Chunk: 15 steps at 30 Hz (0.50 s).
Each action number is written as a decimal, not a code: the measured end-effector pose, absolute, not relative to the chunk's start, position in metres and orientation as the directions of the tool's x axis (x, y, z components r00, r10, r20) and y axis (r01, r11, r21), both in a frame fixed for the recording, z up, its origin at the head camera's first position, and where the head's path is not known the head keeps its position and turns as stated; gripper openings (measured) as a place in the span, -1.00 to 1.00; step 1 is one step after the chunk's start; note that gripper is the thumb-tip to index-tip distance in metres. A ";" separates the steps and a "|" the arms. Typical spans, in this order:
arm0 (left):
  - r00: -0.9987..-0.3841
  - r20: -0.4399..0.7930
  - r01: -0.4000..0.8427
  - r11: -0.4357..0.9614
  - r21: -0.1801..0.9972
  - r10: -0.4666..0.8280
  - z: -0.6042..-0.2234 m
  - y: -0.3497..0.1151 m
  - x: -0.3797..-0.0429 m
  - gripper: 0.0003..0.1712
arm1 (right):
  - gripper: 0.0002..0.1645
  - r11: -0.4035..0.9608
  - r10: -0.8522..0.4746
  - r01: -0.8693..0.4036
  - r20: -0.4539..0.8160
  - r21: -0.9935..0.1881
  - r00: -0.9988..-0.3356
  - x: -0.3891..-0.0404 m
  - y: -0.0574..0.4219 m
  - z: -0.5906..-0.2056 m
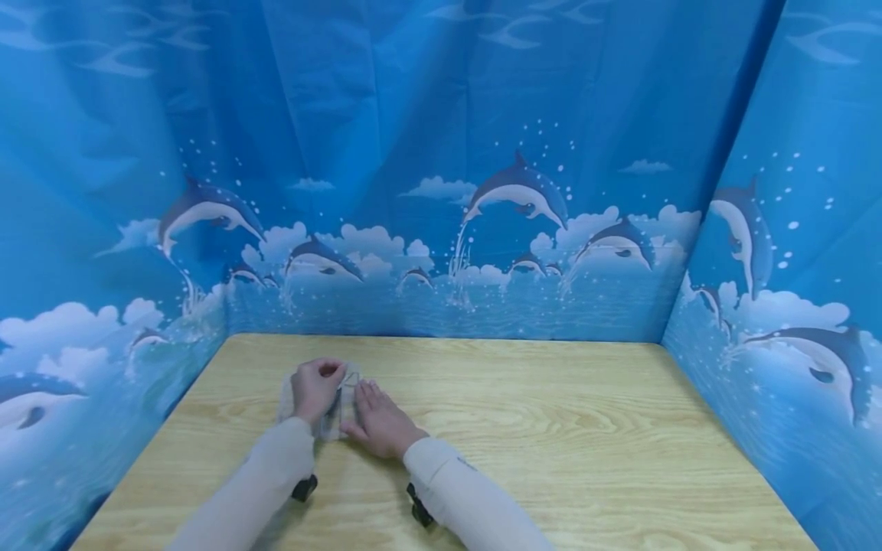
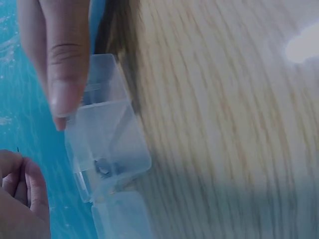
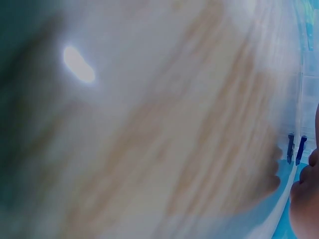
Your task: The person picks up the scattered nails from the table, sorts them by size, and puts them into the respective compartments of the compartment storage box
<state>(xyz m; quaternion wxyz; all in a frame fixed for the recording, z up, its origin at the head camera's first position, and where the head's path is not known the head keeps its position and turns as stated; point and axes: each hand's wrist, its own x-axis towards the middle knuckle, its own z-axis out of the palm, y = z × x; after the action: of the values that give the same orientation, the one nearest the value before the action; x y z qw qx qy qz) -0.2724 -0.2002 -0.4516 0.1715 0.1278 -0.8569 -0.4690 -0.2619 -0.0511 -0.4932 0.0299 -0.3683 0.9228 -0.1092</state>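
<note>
A clear plastic compartment box lies on the table between the two hands. My left hand is above it, thumb and index finger pinched together at its far end. In the left wrist view this hand pinches a thin dark sliver, too small to identify. My right hand rests at the box's right side, fingers straight, fingertips at its edge. Inside one compartment sits a small dark piece. A clear flap extends from one end. Dark pieces also show by the box in the right wrist view.
The wood-grain table spreads to the right of the hands. A blue dolphin-print curtain surrounds its back and sides. Dark straps sit at the wrists, below pale sleeves.
</note>
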 end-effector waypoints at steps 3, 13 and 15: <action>-0.907 0.167 -0.070 0.529 0.845 -0.386 -0.455 -0.198 -0.275 -0.81 | -0.13 0.707 -0.685 -0.670 0.016 -0.224 -0.728 -0.262 -0.051 -0.493; -0.915 0.116 -0.124 0.544 0.830 -0.386 -0.465 -0.196 -0.274 -0.82 | -0.11 0.716 -0.675 -0.655 -0.002 -0.242 -0.738 -0.262 -0.050 -0.493; -0.912 0.109 -0.141 0.550 0.823 -0.396 -0.467 -0.196 -0.274 -0.82 | -0.11 0.715 -0.677 -0.656 -0.001 -0.242 -0.736 -0.262 -0.050 -0.493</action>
<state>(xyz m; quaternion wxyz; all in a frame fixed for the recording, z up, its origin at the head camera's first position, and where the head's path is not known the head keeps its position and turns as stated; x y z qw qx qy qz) -0.2743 -0.1960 -0.4665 0.1423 0.1545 -0.8688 -0.4484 -0.2624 -0.0501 -0.4933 0.0446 -0.3604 0.9248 -0.1135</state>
